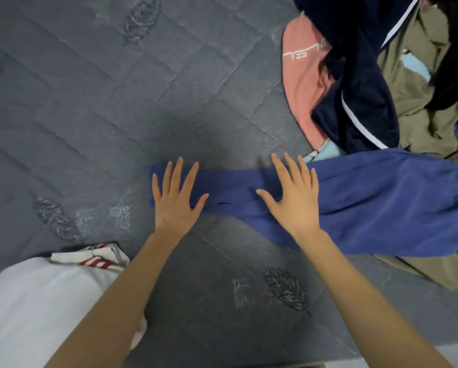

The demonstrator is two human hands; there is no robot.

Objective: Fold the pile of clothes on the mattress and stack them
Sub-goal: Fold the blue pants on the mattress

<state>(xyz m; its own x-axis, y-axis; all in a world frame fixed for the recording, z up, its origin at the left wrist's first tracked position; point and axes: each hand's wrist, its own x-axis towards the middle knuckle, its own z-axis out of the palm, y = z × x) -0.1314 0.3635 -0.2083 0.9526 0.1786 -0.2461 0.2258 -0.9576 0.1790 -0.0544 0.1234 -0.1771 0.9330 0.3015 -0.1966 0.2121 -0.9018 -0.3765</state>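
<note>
Garment, blue (368, 203), lies across the middle of the mattress (103, 115), running from centre to the right edge of view. Its left portion forms a narrow flat band with a straight, squared left end. Its right portion widens into a loose, rumpled mass. A lengthwise fold line runs along the near side of the band.

The left hand (176, 200) rests flat on the band's left end, fingers straight and spread, gripping nothing. The right hand (294, 200) rests flat further right on the band, where it begins to widen, fingers likewise straight and spread, gripping nothing. The two hands sit well apart.

Grey quilted mattress surface shows to the left, on the far side and on the near side of the band.

The unfolded pile sits at far right: a pink garment (302, 86), a navy garment with white stripes (355, 75) over it, and a khaki garment (413, 96) further right. The blue garment's wide end touches this pile.

A white folded garment (36, 301) lies at near left, with a red-striped white piece (100, 257) on its far edge.
</note>
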